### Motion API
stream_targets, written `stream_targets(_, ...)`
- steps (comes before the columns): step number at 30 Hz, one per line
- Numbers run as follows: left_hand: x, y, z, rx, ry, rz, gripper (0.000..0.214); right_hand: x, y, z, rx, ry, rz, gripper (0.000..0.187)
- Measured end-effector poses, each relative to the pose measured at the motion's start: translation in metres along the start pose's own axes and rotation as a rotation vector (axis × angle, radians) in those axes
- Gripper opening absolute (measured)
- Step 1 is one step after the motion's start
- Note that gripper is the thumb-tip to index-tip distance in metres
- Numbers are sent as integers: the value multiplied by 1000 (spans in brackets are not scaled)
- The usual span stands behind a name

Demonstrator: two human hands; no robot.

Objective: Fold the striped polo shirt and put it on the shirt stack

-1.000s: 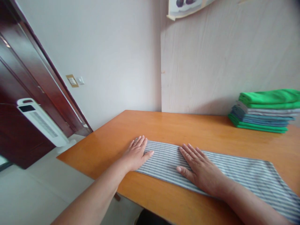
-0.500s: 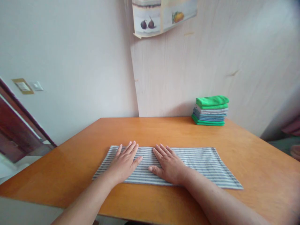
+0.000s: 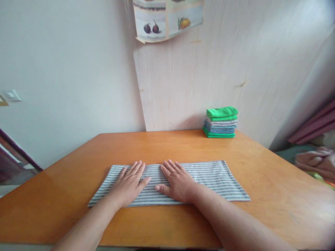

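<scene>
A grey-and-white striped cloth (image 3: 211, 177) lies in a long flat strip across the front of the wooden table. My left hand (image 3: 130, 184) rests palm down on its left half, fingers stretched out and thumb pointing inward. Flat on the cloth near its middle is my right hand (image 3: 178, 183), also with fingers extended and its thumb toward the left. A small gap of striped fabric shows between the two thumbs. Neither hand grips anything. The palms hide parts of the cloth beneath them.
A stack of folded cloths (image 3: 220, 122), green, grey and blue, stands at the table's (image 3: 157, 148) back right against the wall. A fruit poster (image 3: 167, 29) hangs above. Beyond the right edge lies a heap of pinkish fabric (image 3: 315, 162).
The view has turned to the right, so the scene sits further left and more fabric shows at the right. Both hands stay flat on the striped cloth.
</scene>
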State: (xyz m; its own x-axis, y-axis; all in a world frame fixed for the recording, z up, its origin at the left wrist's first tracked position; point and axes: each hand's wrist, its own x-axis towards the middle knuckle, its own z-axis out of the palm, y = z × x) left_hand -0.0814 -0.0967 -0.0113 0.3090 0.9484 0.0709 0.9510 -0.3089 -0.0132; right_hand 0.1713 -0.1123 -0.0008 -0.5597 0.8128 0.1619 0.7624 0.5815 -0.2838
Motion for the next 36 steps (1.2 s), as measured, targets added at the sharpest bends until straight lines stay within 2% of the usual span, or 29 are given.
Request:
stream_targets(7, 2, 2, -4, -14, -9, -8, 76, 0, 0, -3, -15, 5, -8, 91)
stream_targets(11, 2, 3, -4, -35, -6, -1, 78, -3, 4, -12, -23, -4, 54, 88)
stream_targets(15, 4, 2, 0, -54, 1, -3, 80, -18, 18, -21, -69, 8, 183, 90)
stream_targets(19, 5, 0, 4, -68, 7, -6, 81, -38, 39, -17, -130, 17, 271, 91)
stream_targets(24, 3, 2, -1, -87, 10, -8, 80, -44, 53, -8, -138, 20, 273, 89)
stream_targets(28, 2, 5, -5, -90, -9, -18, 81, -47, 59, -14, -142, 16, 264, 90)
stream_targets(36, 3, 3, -4, -73, -6, -10, 81, -76, 83, -19, -232, 35, 390, 90)
